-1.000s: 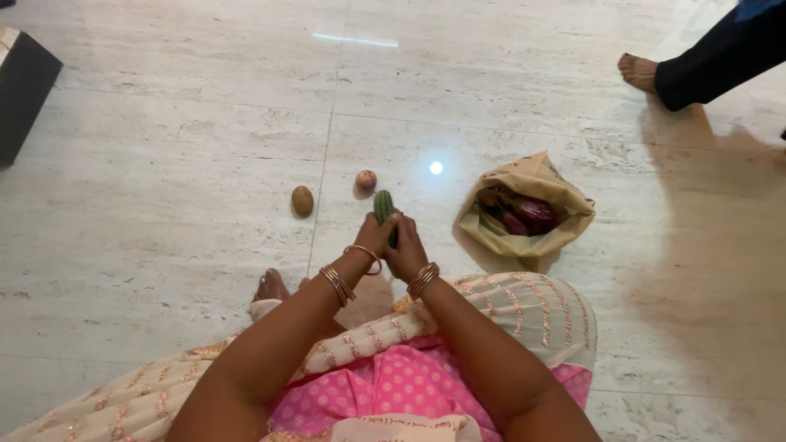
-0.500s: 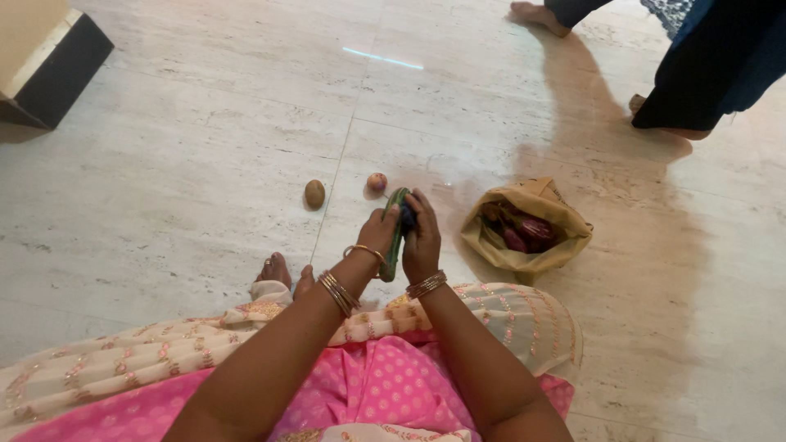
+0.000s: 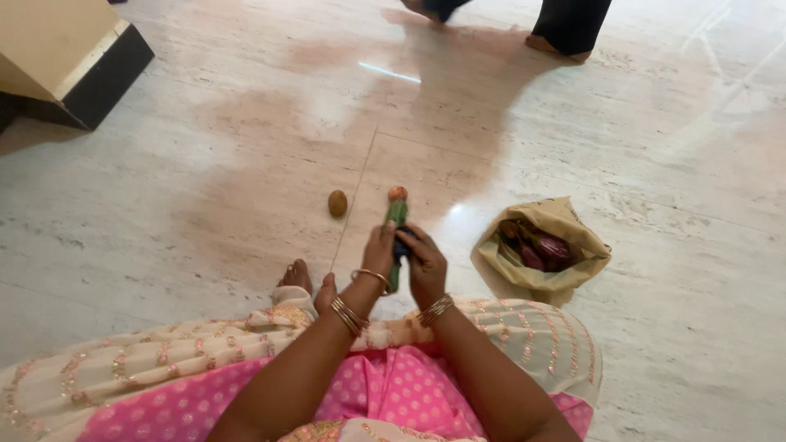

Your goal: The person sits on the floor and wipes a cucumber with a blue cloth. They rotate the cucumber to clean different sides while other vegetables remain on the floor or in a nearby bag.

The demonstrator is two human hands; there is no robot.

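Observation:
I sit on a pale stone floor with both arms stretched forward. My left hand (image 3: 379, 250) grips a long green cucumber (image 3: 396, 214) around its lower half, holding it upright above the floor. My right hand (image 3: 425, 260) is closed on a small dark tool (image 3: 404, 237) pressed against the cucumber's side; what kind of tool it is I cannot tell. Just beyond the cucumber's tip lies a small reddish round vegetable (image 3: 398, 193). A brown round one (image 3: 337, 202) lies to its left.
A tan paper bag (image 3: 565, 278) holding purple eggplants (image 3: 547, 248) lies open on the floor at my right. A dark-edged plinth (image 3: 98, 74) stands at far left. Another person's feet and dark trousers (image 3: 569, 24) are at the top. My bare feet (image 3: 303, 282) poke from the pink-and-cream dress.
The view tilted up and drifted, so the other person's legs shifted toward the top centre. My hands stayed on the cucumber, with the right hand sliding slightly along it.

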